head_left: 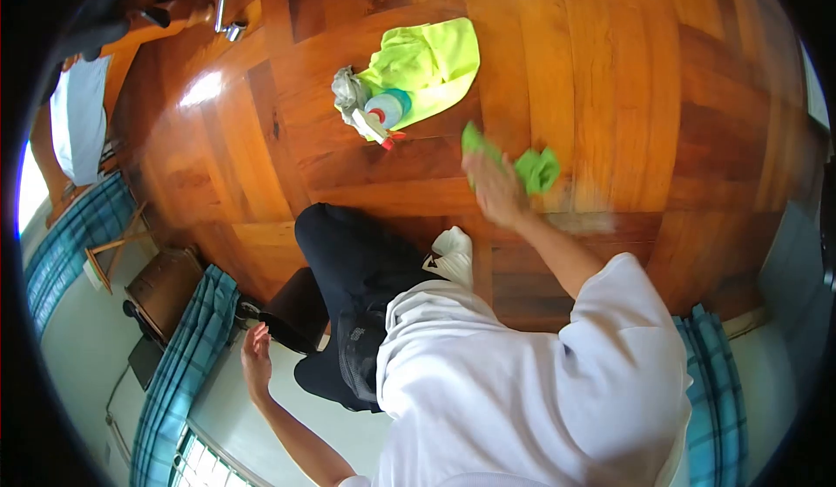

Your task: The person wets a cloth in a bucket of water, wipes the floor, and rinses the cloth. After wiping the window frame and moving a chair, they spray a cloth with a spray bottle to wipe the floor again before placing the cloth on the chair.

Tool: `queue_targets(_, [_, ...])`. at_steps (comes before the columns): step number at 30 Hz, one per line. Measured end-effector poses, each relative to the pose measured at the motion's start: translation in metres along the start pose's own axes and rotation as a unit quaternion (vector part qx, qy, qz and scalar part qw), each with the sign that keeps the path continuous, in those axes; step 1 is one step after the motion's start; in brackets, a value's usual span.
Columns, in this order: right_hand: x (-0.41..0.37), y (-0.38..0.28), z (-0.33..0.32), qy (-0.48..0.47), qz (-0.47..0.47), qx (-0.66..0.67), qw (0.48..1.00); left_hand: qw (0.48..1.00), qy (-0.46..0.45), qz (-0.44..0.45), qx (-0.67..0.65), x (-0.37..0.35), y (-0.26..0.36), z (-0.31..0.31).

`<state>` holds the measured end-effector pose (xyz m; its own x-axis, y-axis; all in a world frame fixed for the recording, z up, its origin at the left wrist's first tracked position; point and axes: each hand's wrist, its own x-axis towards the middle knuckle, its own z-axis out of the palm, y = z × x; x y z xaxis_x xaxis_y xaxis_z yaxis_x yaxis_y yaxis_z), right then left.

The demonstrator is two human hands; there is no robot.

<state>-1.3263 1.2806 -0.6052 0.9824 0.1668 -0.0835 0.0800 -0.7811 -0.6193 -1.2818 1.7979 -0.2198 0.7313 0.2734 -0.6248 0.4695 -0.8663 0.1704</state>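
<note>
My right hand [498, 189] is closed on a bright green cloth [538, 171] that bunches out on both sides of the fingers, low over or on the wooden floor. The hand is slightly blurred. My left hand [256, 358] is held out to the side, fingers loosely apart, with nothing in it. It is nearest to a dark brown bin [296, 313] lying or tilted beside my knee. Ahead on the floor, a spray bottle [385, 111] with a white and red trigger head lies on a yellow-green cloth [435, 58], beside a crumpled grey cloth [350, 91].
Glossy wooden flooring [601, 77] spreads ahead and to the right. My bent leg [357, 252] in dark trousers and a white-socked foot [453, 256] are in front of me. Blue plaid curtains [183, 356] hang at the left, near a brown box-like object [164, 291]. Metal legs [225, 3] stand at the top left.
</note>
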Motion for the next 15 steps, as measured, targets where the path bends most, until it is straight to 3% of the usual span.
queue_targets(1, [-0.024,-0.005,0.004,-0.060,-0.062,0.013,0.996,1.000,0.006,-0.006,0.005,-0.003,0.003,-0.003])
queue_targets(2, [-0.032,0.010,-0.004,-0.062,-0.061,0.013,0.996,1.000,0.009,-0.012,0.012,-0.004,0.004,-0.006])
queue_targets(4, [-0.054,0.058,-0.041,-0.251,-0.142,0.098,0.953,1.000,0.008,-0.021,0.021,-0.012,-0.015,-0.012])
queue_targets(5, [-0.055,0.081,-0.090,-0.215,-0.127,-0.005,0.968,0.999,0.008,-0.037,0.029,-0.017,-0.025,-0.016])
queue_targets(7, [-0.065,0.161,-0.119,-0.043,0.013,-0.093,0.995,0.998,-0.004,-0.056,0.035,-0.023,-0.050,-0.018])
queue_targets(8, [-0.041,0.172,-0.158,-0.117,0.233,-0.228,0.938,0.997,-0.003,-0.069,0.026,-0.025,-0.066,-0.016])
queue_targets(9, [-0.058,0.242,-0.143,0.156,0.264,-0.255,0.917,0.997,0.000,-0.079,0.014,-0.026,-0.083,-0.012])
queue_targets(10, [-0.045,0.282,-0.147,0.266,0.396,-0.312,0.822,0.997,-0.005,-0.077,0.010,-0.028,-0.102,-0.007])
queue_targets(11, [-0.013,0.334,-0.141,0.355,0.534,-0.275,0.716,0.995,-0.020,-0.092,-0.030,-0.029,-0.121,-0.001])
queue_targets(12, [0.004,0.377,-0.139,0.432,0.653,-0.228,0.579,0.992,-0.040,-0.104,-0.066,-0.026,-0.137,0.002])
queue_targets(13, [0.043,0.378,-0.159,0.441,0.665,-0.220,0.561,0.991,-0.041,-0.100,-0.085,-0.026,-0.152,0.005])
queue_targets(15, [0.117,0.335,-0.171,0.367,0.528,-0.227,0.732,0.989,-0.049,-0.116,-0.072,-0.022,-0.163,0.010])
